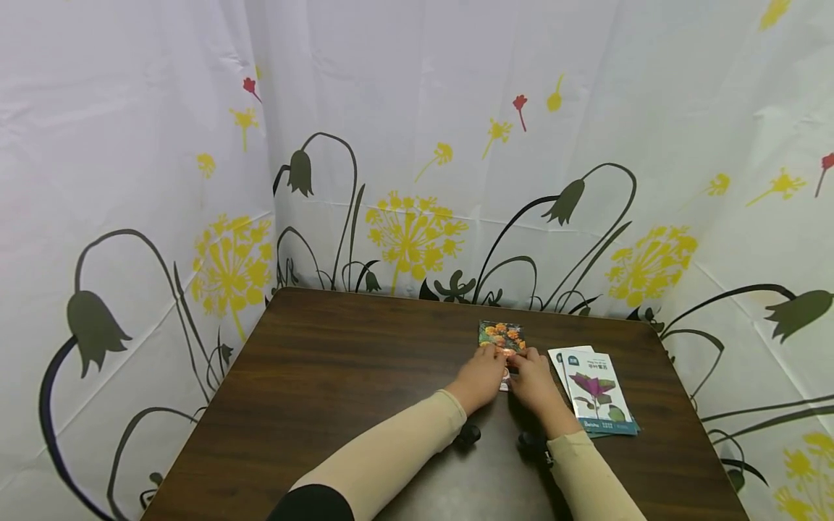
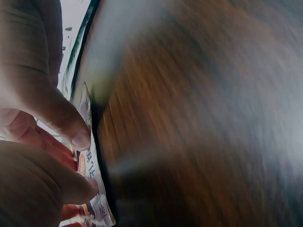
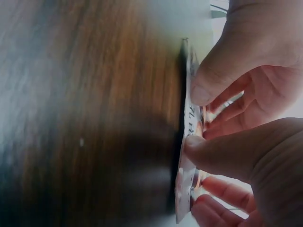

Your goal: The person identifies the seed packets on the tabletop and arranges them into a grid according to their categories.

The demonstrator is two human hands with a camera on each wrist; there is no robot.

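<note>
On the brown table lies a seed packet (image 1: 502, 335) with orange flowers printed on its far half and a pale near end with dark lettering. Both hands are at its middle, side by side. The left hand (image 1: 481, 378) grips it from the left, and the right hand (image 1: 536, 385) from the right. In the left wrist view the packet (image 2: 97, 177) appears almost edge-on, low over the tabletop, with both thumbs on its lettered face. The right wrist view shows the thumb tips close together on the packet (image 3: 188, 163), fingers beyond. Hands cover its centre.
To the right lies a small overlapping stack of white packets (image 1: 596, 387), the top one printed with a purple flower and a teal lower band. The dark wooden table (image 1: 365, 347) reaches back to a white curtain (image 1: 417, 87) with flower prints.
</note>
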